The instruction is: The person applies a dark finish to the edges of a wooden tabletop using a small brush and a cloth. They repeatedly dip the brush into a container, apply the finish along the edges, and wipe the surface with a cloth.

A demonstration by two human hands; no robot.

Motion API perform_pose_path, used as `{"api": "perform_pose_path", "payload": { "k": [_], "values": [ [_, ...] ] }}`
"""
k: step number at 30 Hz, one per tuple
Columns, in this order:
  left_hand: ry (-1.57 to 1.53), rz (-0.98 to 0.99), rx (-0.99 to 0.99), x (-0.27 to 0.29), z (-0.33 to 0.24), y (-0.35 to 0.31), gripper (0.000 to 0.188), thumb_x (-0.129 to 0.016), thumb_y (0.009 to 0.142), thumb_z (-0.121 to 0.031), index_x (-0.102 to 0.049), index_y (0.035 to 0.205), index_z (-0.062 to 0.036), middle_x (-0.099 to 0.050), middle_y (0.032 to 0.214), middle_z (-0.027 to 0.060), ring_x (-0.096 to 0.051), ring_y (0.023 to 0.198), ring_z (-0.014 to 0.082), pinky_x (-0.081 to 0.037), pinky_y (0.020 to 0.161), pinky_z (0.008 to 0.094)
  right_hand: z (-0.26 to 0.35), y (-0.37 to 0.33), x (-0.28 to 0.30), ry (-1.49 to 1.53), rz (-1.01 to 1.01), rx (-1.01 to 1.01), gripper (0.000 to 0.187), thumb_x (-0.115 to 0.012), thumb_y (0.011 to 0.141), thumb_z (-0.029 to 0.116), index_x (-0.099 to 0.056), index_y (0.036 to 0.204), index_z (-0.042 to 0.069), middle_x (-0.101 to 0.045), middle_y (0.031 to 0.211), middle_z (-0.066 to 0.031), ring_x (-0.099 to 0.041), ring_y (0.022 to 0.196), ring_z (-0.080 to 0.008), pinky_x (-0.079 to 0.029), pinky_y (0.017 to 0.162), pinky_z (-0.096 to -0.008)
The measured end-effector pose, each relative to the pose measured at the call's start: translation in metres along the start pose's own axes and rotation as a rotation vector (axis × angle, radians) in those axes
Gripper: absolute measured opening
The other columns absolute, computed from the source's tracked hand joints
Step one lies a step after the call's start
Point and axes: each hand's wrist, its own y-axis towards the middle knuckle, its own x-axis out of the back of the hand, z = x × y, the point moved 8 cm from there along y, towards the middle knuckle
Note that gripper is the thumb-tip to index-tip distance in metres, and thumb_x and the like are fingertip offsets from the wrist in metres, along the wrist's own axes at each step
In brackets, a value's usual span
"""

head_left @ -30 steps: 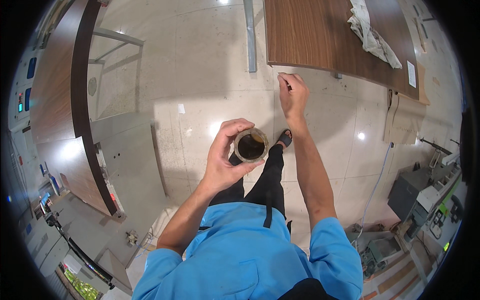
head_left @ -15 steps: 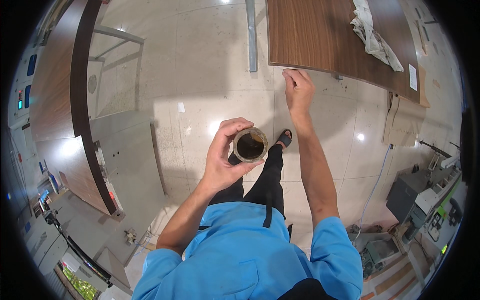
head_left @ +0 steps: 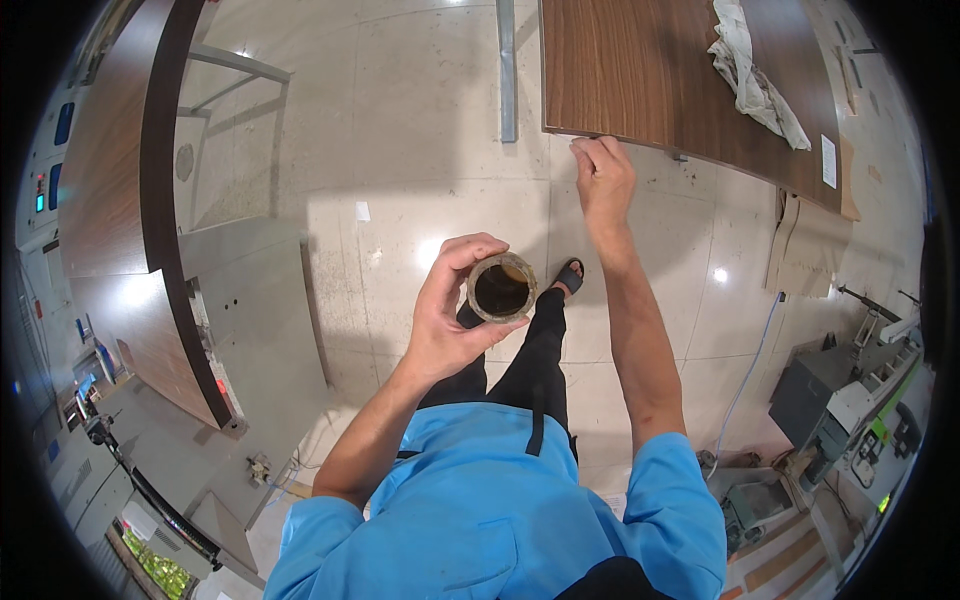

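My left hand (head_left: pixel 445 310) is wrapped round a small round jar (head_left: pixel 503 287) in front of my waist. Its mouth faces up, and dark brown liquid shows inside a stained, crusty rim. Up at the near edge of the brown wood-grain board (head_left: pixel 640 75), my right hand (head_left: pixel 607 180) is closed, with its fingertips pinched together close against that edge. Whatever sits between those fingers, if anything, is hidden. A crumpled white rag (head_left: pixel 755 85) with dark stains lies on the board's top.
A second wood-grain surface (head_left: pixel 110 190) with a dark edge runs along the left, above a grey cabinet (head_left: pixel 265 310). Metal legs (head_left: pixel 507 70) stand under the right board. A blue cable (head_left: pixel 750 385) crosses the tiled floor towards machines (head_left: pixel 830 410) at right.
My right hand and the board beside it have shifted slightly to the right in the picture. The jar stays in my left hand, and more of its brownish inner wall shows.
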Motion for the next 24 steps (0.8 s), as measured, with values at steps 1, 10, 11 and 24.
{"api": "perform_pose_path", "payload": {
  "k": [1, 10, 11, 24],
  "values": [
    [-0.001, -0.003, 0.004, 0.001, 0.001, 0.0, 0.08, -0.098, 0.074, -0.014, -0.053, 0.14, -0.0054, -0.052, 0.14, 0.0135, -0.053, 0.135, 0.0255, -0.045, 0.116, 0.0413, 0.001, 0.001, -0.002, -0.003, 0.022, 0.009, 0.009, -0.079, 0.083, 0.002, -0.076, 0.091, 0.006, -0.068, 0.085, -0.0099, -0.067, 0.084, -0.032, -0.054, 0.074, -0.0426],
    [-0.008, -0.016, 0.013, 0.009, -0.001, 0.004, 0.08, -0.098, 0.074, -0.015, -0.054, 0.14, -0.0053, -0.052, 0.14, 0.0129, -0.053, 0.135, 0.0249, -0.045, 0.116, 0.0409, 0.011, 0.006, -0.006, -0.038, 0.056, 0.054, 0.009, -0.077, 0.084, 0.001, -0.076, 0.09, 0.007, -0.066, 0.087, -0.0077, -0.066, 0.085, -0.03, -0.053, 0.072, -0.0433],
    [-0.015, -0.018, 0.017, 0.009, -0.001, 0.005, 0.08, -0.098, 0.074, -0.015, -0.054, 0.14, -0.0053, -0.052, 0.14, 0.0129, -0.053, 0.135, 0.0249, -0.044, 0.116, 0.0408, 0.01, 0.007, -0.005, -0.041, 0.056, 0.054, 0.009, -0.076, 0.084, 0.001, -0.076, 0.09, 0.008, -0.066, 0.086, -0.0077, -0.066, 0.084, -0.03, -0.053, 0.071, -0.0433],
    [-0.019, -0.023, 0.027, 0.009, 0.0, 0.011, 0.079, -0.098, 0.074, -0.013, -0.054, 0.139, -0.0048, -0.053, 0.139, 0.0129, -0.053, 0.134, 0.0251, -0.044, 0.116, 0.0408, 0.009, 0.012, -0.006, -0.097, 0.079, 0.091, 0.013, -0.073, 0.082, -0.002, -0.077, 0.089, 0.008, -0.067, 0.086, -0.0081, -0.067, 0.084, -0.0301, -0.054, 0.071, -0.0433]
  ]
}}
